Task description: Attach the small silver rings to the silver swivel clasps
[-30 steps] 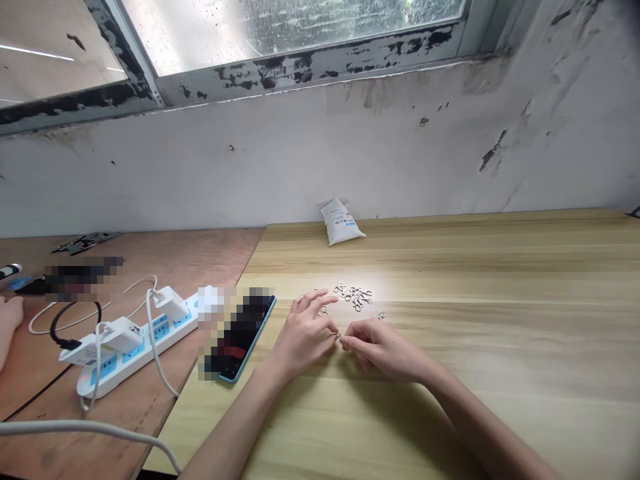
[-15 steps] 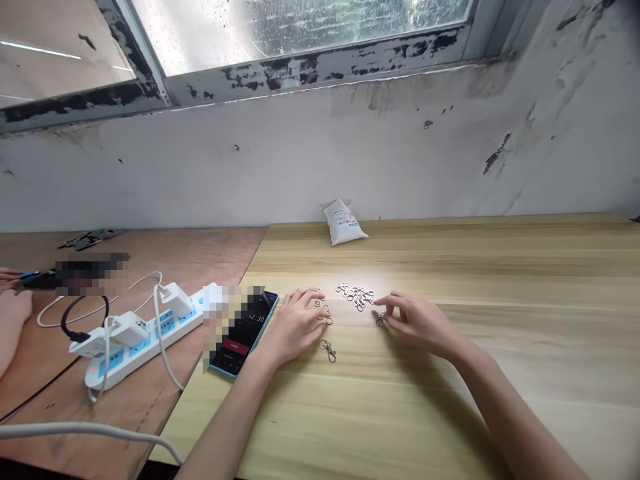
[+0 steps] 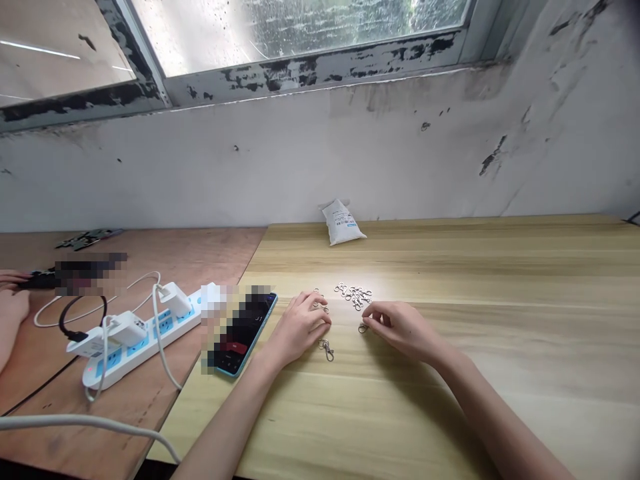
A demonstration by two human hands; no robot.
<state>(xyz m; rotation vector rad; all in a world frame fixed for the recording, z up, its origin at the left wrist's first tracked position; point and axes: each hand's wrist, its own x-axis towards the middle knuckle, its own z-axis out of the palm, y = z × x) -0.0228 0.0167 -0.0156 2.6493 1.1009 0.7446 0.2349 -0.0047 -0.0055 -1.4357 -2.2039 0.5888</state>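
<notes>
My right hand pinches a small metal swivel clasp between thumb and fingers; only its round end shows below the fingertips. Facing it, my left hand rests low over the table, thumb and fingers drawn together; whatever lies between their tips is hidden. Several thin metal key rings lie under and beside the left fingers. Just in front of the left thumb is a clasp with a ring. A loose pile of silver clasps sits beyond and between both hands.
Left of my left hand lies a phone. A white power strip with chargers and cables is on the brown table. A white plastic packet stands near the wall. Another person's hand shows at far left.
My right hand has moved left with the clasp, closer to my left hand. The left fingers have drawn together over the nearest ring, which is now hidden.
</notes>
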